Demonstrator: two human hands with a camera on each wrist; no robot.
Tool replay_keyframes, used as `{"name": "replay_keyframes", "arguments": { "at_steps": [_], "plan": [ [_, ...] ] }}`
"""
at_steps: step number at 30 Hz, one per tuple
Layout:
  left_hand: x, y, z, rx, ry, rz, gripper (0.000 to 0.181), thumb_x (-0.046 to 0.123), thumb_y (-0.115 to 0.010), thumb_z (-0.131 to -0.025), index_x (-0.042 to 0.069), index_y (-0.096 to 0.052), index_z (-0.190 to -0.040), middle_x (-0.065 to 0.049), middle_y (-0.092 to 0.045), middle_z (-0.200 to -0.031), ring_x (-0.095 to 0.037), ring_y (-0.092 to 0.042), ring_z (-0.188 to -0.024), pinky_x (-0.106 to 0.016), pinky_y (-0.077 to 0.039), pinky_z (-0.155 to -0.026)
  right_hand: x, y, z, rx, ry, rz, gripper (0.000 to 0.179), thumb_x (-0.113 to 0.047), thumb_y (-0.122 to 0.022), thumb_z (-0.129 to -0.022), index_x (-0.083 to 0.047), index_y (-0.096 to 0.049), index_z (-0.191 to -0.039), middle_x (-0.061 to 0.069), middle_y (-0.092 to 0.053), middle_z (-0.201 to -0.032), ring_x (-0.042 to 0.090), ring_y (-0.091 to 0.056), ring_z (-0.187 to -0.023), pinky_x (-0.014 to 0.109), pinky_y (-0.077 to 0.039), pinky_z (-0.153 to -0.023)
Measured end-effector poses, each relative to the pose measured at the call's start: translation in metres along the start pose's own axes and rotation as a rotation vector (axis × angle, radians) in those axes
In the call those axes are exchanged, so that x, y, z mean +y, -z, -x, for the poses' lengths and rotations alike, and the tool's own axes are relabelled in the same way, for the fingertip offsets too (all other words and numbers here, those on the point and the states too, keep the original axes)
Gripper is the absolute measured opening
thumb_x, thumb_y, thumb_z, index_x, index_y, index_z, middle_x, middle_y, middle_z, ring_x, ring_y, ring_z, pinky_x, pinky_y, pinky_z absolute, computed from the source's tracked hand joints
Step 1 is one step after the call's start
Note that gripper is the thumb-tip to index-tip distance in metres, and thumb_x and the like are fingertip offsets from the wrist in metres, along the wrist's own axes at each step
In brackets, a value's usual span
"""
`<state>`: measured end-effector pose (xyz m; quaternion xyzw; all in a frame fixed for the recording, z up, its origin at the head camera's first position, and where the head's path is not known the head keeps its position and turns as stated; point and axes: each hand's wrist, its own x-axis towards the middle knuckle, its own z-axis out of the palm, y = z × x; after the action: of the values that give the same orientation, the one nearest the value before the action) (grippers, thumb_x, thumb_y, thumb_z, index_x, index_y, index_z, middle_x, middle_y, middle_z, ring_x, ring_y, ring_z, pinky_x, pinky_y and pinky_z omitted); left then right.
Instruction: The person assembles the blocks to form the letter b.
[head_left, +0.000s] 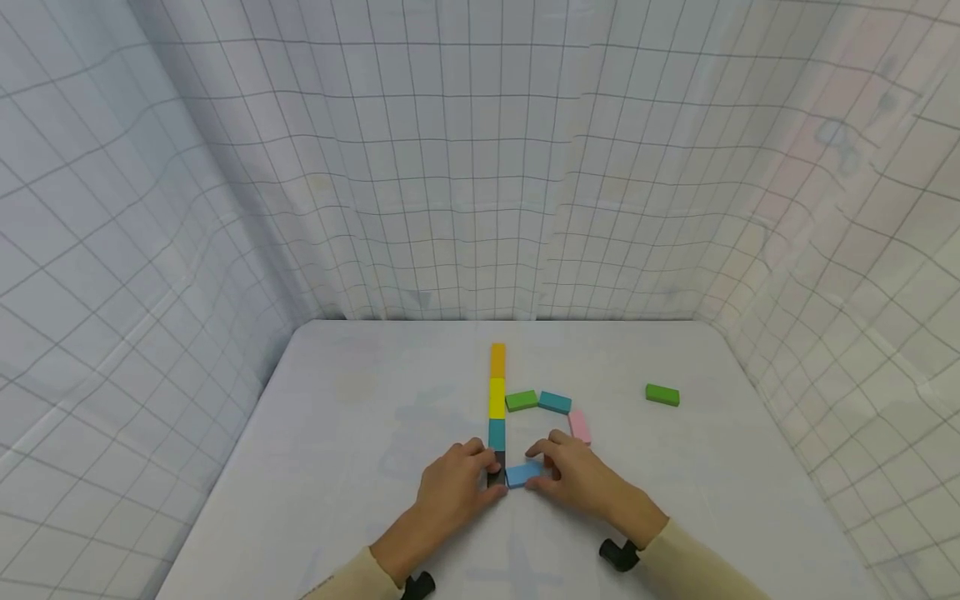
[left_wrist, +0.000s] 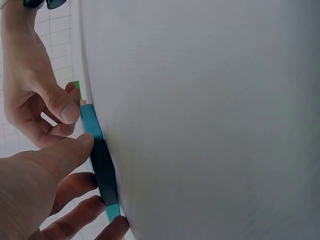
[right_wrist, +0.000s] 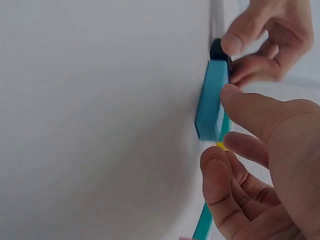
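Note:
My left hand (head_left: 454,488) pinches a black block (left_wrist: 104,170) between thumb and fingers. This block is the near end of a straight column: a teal block (head_left: 497,435), a yellow block (head_left: 497,398) and an orange block (head_left: 498,361) run away from it. To its right, my right hand (head_left: 576,477) holds a light blue block (right_wrist: 212,102) by its long sides, thumb on the near side and fingers beyond. One end of the light blue block meets the black one. The right fingertips partly cover its other end.
A green block (head_left: 521,401), a dark teal block (head_left: 555,402) and a pink block (head_left: 580,427) curve rightward from the column. Another green block (head_left: 662,395) lies apart on the white table (head_left: 360,417). Gridded white curtains (head_left: 465,167) surround the table's back and sides.

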<state>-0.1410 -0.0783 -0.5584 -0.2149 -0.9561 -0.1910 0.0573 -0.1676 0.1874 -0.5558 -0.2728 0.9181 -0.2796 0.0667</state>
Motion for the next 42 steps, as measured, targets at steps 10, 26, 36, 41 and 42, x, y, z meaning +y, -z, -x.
{"name": "replay_keyframes", "arguments": {
  "at_steps": [10, 26, 36, 41, 42],
  "plan": [
    [0.004, 0.001, 0.000, 0.001, 0.021, -0.005, 0.030, 0.039, -0.107, -0.086, 0.024, -0.083, -0.097, 0.008, -0.070, -0.098, -0.007, -0.057, -0.080, -0.022, -0.051, -0.064, 0.032, 0.028, 0.011, 0.236, 0.061, 0.019, 0.030, -0.019, -0.094, -0.102, -0.008, -0.083, -0.128, -0.003, -0.068, -0.098, 0.000, -0.055, -0.081, 0.020, -0.055, -0.070],
    [-0.002, -0.001, 0.001, 0.001, -0.003, 0.001, 0.030, 0.040, -0.107, -0.086, 0.025, -0.086, -0.101, 0.009, -0.072, -0.100, -0.008, -0.062, -0.084, -0.021, -0.054, -0.067, 0.100, 0.069, 0.039, 0.402, -0.170, 0.099, 0.035, -0.009, -0.091, -0.102, -0.006, -0.083, -0.135, 0.018, -0.074, -0.130, 0.038, -0.073, -0.116, 0.048, -0.064, -0.090],
    [-0.007, 0.004, 0.002, 0.003, -0.036, 0.022, 0.027, 0.035, -0.106, -0.087, 0.026, -0.085, -0.100, 0.008, -0.072, -0.101, -0.009, -0.062, -0.083, -0.022, -0.054, -0.063, 0.140, 0.086, 0.047, 0.451, -0.266, 0.036, 0.039, -0.007, -0.087, -0.105, 0.004, -0.077, -0.141, 0.043, -0.063, -0.146, 0.061, -0.061, -0.130, 0.060, -0.063, -0.093],
    [-0.010, 0.005, 0.003, -0.005, -0.046, 0.049, 0.027, 0.034, -0.106, -0.088, 0.027, -0.084, -0.101, 0.008, -0.072, -0.103, -0.011, -0.065, -0.087, -0.023, -0.054, -0.064, 0.156, 0.094, 0.049, 0.406, -0.327, 0.009, 0.045, -0.013, -0.084, -0.109, 0.005, -0.073, -0.149, 0.048, -0.058, -0.155, 0.069, -0.057, -0.141, 0.081, -0.054, -0.110],
    [-0.010, 0.005, 0.003, -0.007, -0.048, 0.050, 0.026, 0.034, -0.106, -0.089, 0.027, -0.084, -0.102, 0.008, -0.072, -0.104, -0.011, -0.065, -0.087, -0.024, -0.055, -0.064, 0.159, 0.095, 0.049, 0.399, -0.335, 0.008, 0.047, -0.014, -0.084, -0.109, 0.005, -0.072, -0.150, 0.048, -0.057, -0.156, 0.069, -0.057, -0.142, 0.081, -0.054, -0.110]
  ]
}}
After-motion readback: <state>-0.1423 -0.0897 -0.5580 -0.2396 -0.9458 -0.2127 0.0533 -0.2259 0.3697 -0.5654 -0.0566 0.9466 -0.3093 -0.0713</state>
